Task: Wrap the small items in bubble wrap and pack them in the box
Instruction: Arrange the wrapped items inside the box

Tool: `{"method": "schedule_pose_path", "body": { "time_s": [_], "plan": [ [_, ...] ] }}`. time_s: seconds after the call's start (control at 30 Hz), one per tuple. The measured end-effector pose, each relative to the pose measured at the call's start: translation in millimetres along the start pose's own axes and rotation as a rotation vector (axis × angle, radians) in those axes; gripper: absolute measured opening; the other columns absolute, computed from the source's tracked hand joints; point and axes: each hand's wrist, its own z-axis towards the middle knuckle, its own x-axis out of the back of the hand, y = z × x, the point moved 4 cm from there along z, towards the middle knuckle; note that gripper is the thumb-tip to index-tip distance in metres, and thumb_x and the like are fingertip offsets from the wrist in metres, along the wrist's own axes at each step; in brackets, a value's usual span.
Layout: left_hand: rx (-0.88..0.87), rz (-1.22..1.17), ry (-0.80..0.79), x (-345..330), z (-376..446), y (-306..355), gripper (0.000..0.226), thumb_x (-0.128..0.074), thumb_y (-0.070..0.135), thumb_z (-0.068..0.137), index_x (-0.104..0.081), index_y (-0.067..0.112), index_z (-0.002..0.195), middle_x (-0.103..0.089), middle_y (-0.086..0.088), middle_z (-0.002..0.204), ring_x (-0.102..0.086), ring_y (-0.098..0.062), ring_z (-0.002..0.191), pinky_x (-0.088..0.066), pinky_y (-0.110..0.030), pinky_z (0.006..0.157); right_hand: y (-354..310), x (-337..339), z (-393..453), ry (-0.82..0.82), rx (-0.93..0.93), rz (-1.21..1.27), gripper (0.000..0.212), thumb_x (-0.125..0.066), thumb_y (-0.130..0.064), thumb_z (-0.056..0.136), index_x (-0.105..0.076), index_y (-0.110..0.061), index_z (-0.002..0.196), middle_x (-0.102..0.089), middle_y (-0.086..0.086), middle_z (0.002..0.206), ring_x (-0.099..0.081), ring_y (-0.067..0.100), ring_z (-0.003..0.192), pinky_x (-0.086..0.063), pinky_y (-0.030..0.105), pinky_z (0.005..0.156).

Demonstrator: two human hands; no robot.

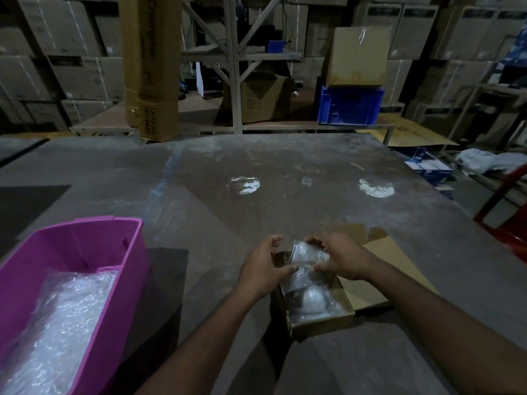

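A small open cardboard box (322, 323) lies on the table in front of me, its flap spread to the right. Inside it sits a rounded item wrapped in bubble wrap (312, 302). Over the box's far end I hold a second bubble-wrapped item (308, 253) between both hands. My left hand (263, 269) grips its left side, thumb underneath. My right hand (340, 258) grips its right side, fingers curled over the top. What is inside the wrap cannot be made out.
A pink plastic bin (85, 252) holding loose bubble wrap (65, 323) stands at the near left. A tall cardboard carton (151, 67) leans at the table's far edge. A blue crate (349, 105), stacked cartons and shelving stand behind; a red frame (510, 212) is at the right.
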Motion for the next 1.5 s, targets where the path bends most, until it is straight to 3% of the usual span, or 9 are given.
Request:
{"method": "schedule_pose_path", "body": {
  "time_s": [0.17,0.27,0.37,0.67,0.93,1.07,1.27,1.4,1.5],
  "plan": [
    [-0.015,0.192,0.076,2.1,-3.0,-3.5,0.041,-0.081,0.039,0.081,-0.066,0.032,0.119,-0.06,0.01,0.111,-0.053,-0.003,0.092,-0.04,-0.02,0.072,6.4,-16.4,12.2,-0.025,-0.028,-0.09,0.049,-0.084,-0.031,0.076,-0.064,-0.027,0.121,-0.066,-0.005,0.114,-0.062,0.012,0.096,-0.056,0.034,0.082],
    [-0.061,0.277,0.099,0.8,-4.9,-3.0,0.032,-0.078,0.037,0.084,-0.072,0.028,0.115,-0.067,0.009,0.11,-0.056,-0.014,0.105,-0.045,-0.027,0.081,8.8,-26.2,17.3,-0.036,-0.038,-0.135,0.049,-0.084,-0.036,0.074,-0.066,-0.029,0.12,-0.069,-0.007,0.109,-0.064,0.013,0.092,-0.058,0.036,0.079],
    [-0.085,0.333,0.111,-1.3,-6.5,-3.7,0.025,-0.075,0.035,0.087,-0.075,0.029,0.112,-0.069,0.008,0.115,-0.054,-0.014,0.112,-0.046,-0.029,0.092,11.3,-34.0,21.9,-0.078,-0.036,-0.17,0.053,-0.084,-0.038,0.074,-0.066,-0.028,0.123,-0.069,-0.006,0.112,-0.063,0.014,0.093,-0.052,0.03,0.076],
    [-0.135,0.44,0.119,-11.0,-10.9,-6.2,0.022,-0.061,0.036,0.097,-0.077,0.027,0.108,-0.065,0.004,0.113,-0.051,-0.016,0.111,-0.043,-0.03,0.09,13.4,-45.4,31.8,-0.162,-0.021,-0.181,0.048,-0.083,-0.034,0.072,-0.071,-0.029,0.119,-0.072,-0.009,0.105,-0.062,0.01,0.085,-0.042,0.024,0.065],
    [-0.104,0.495,0.105,-15.4,-12.6,-12.8,0.025,-0.057,0.039,0.097,-0.076,0.024,0.103,-0.06,0.0,0.111,-0.05,-0.017,0.111,-0.047,-0.032,0.088,16.1,-52.6,38.3,-0.261,-0.025,-0.235,0.044,-0.081,-0.025,0.079,-0.068,-0.023,0.122,-0.069,-0.006,0.121,-0.061,0.014,0.102,-0.039,0.026,0.073],
    [-0.135,0.505,0.087,-17.9,-15.3,-10.6,0.025,-0.056,0.037,0.097,-0.076,0.024,0.101,-0.06,-0.002,0.11,-0.051,-0.02,0.112,-0.044,-0.032,0.088,20.5,-54.4,38.1,-0.265,-0.014,-0.257,0.049,-0.08,-0.023,0.079,-0.067,-0.025,0.126,-0.069,-0.007,0.124,-0.063,0.015,0.11,-0.042,0.027,0.076],
    [-0.16,0.546,0.094,-18.8,-16.5,-8.6,0.027,-0.053,0.035,0.097,-0.076,0.021,0.098,-0.062,-0.002,0.108,-0.051,-0.02,0.111,-0.04,-0.031,0.088,19.4,-54.1,35.6,-0.222,0.022,-0.273,0.043,-0.079,-0.02,0.079,-0.07,-0.026,0.12,-0.07,-0.008,0.118,-0.065,0.017,0.105,-0.049,0.03,0.078],
    [-0.164,0.559,0.069,-20.3,-17.4,-8.2,0.025,-0.054,0.033,0.096,-0.075,0.02,0.09,-0.065,-0.004,0.103,-0.052,-0.02,0.109,-0.039,-0.031,0.089,21.2,-55.5,35.8,-0.225,0.024,-0.289,0.042,-0.076,-0.019,0.079,-0.069,-0.024,0.12,-0.071,-0.006,0.117,-0.065,0.018,0.103,-0.042,0.027,0.073],
    [-0.182,0.572,0.073,-18.2,-17.9,-5.7,0.024,-0.054,0.032,0.096,-0.075,0.02,0.091,-0.065,-0.004,0.104,-0.051,-0.02,0.109,-0.039,-0.031,0.088,24.2,-51.6,36.1,-0.24,0.005,-0.241,0.041,-0.074,-0.017,0.081,-0.068,-0.025,0.121,-0.071,-0.005,0.116,-0.066,0.019,0.104,-0.051,0.031,0.079]
  ]
}}
